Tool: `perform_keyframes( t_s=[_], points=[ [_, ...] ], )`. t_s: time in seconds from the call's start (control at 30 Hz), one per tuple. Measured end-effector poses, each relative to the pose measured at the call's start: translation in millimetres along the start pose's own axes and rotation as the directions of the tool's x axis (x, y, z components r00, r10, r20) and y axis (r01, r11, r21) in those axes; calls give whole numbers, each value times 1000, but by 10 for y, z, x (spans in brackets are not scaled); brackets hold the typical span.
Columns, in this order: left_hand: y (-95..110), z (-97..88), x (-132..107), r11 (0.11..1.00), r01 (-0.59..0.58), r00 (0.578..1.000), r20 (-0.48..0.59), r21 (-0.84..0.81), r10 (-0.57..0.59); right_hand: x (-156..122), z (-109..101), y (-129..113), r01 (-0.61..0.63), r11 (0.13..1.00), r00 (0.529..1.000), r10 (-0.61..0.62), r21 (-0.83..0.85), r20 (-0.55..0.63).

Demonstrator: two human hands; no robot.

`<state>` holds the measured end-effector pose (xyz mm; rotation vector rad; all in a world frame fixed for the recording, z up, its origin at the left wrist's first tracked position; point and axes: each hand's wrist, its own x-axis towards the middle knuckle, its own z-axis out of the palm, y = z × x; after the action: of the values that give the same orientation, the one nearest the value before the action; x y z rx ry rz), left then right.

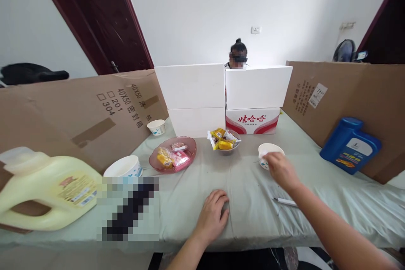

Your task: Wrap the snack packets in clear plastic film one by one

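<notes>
My right hand (281, 170) reaches forward over the table and its curled fingers close on the near rim of a small white paper cup (268, 150). My left hand (212, 215) lies palm down on the pale green tablecloth (247, 202) near the front edge, fingers loosely bent and holding nothing. A white pen (285, 201) lies on the cloth just under my right forearm. Beyond the hands stand a pink plate (173, 154) with wrapped snacks and a small bowl (225, 141) of yellow-wrapped snacks.
A cream detergent jug (47, 187) lies at the left, a white paper bowl (123, 167) beside it, another paper cup (156, 126) farther back. A blue jug (349, 144) leans on the right cardboard wall (348, 97). White foam boxes (193, 93) stand at the back, a person behind them.
</notes>
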<state>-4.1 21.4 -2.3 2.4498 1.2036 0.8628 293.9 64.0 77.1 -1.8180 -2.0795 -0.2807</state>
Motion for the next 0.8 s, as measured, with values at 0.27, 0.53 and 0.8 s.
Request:
perform_keyframes(
  t_s=[0.27,0.53,0.8],
  points=[
    [21,-29,0,1000,23,999,35,10,-23,275,112,258,-26,988,985,50,-150,164],
    [5,-12,-21,998,24,997,76,62,-29,-86,-51,704,-105,937,986,141,-332,88],
    [-191,78,-49,985,-127,992,19,115,125,225,-89,1828,-353,867,911,404,-352,81]
  ],
)
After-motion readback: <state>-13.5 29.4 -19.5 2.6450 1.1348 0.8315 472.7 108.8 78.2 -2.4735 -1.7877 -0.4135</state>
